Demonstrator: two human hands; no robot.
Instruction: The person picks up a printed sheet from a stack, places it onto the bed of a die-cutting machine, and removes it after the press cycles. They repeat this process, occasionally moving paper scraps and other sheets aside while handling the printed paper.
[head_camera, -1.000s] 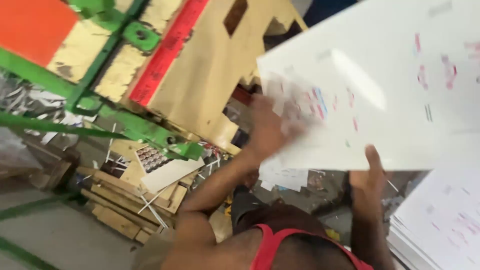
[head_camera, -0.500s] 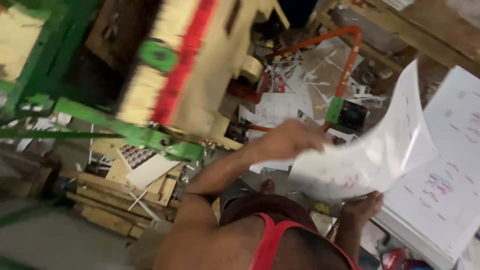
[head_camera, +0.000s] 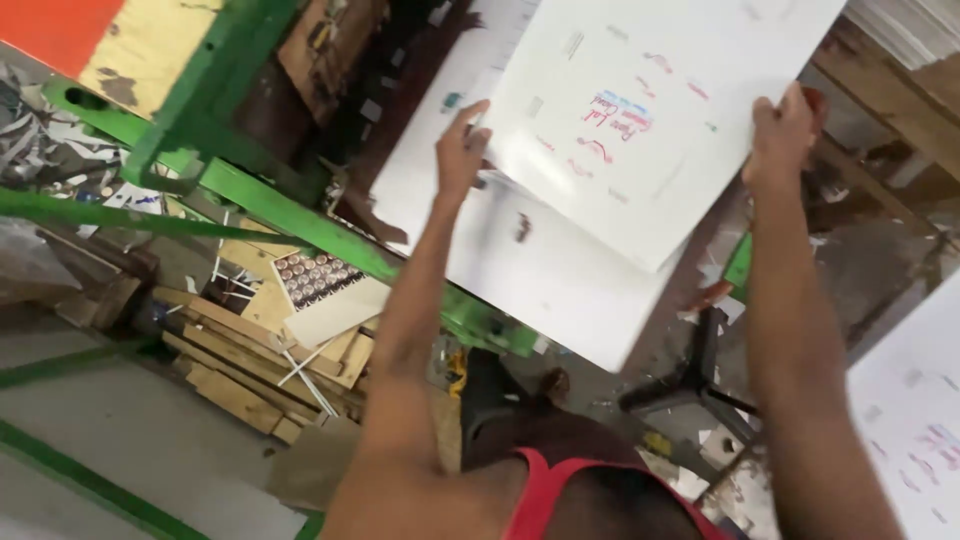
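I've got the top sheet (head_camera: 640, 130) pinched at both edges, left hand (head_camera: 462, 150) and right hand (head_camera: 782, 135) clamped on it, lifted just above the stack (head_camera: 530, 280) on the green machine (head_camera: 270, 205); best kept flat, edges squared, grip even.
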